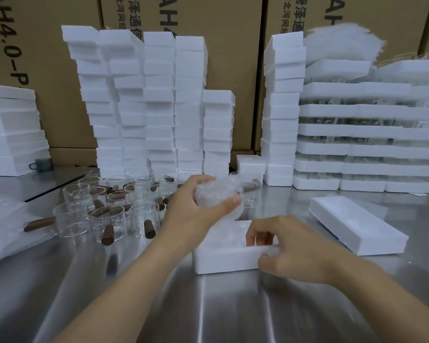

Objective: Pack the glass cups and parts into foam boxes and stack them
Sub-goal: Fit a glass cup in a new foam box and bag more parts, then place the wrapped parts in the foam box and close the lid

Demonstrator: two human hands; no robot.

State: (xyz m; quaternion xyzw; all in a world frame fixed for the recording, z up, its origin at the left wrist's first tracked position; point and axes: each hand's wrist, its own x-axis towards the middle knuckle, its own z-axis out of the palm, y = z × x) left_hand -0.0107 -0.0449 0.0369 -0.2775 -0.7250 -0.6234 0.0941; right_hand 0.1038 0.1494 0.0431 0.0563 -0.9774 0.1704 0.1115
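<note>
Slippage is worrying me mid-frame: my left hand [193, 206] is clutching the loosely wrapped cup [222, 191], right hand [295, 251] pinching the foam box [221, 261].

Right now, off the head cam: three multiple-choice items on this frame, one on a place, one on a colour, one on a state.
1. Where does the loose foam lid lie?
A) right of the open foam box
B) on top of that box
C) left, among the cups

2. What colour are the handles of the glass cups?
A) white
B) brown
C) blue

3. What is the left hand doing?
A) lying flat on the table
B) hanging idle
C) holding a wrapped bundle above the box

Answers:
1 A: the lid lies to the box's right, apart from it.
2 B: dark brown stubs stick out from the clear glass.
3 C: its fingers and thumb curl round the bundle, over the box's far end.
</note>
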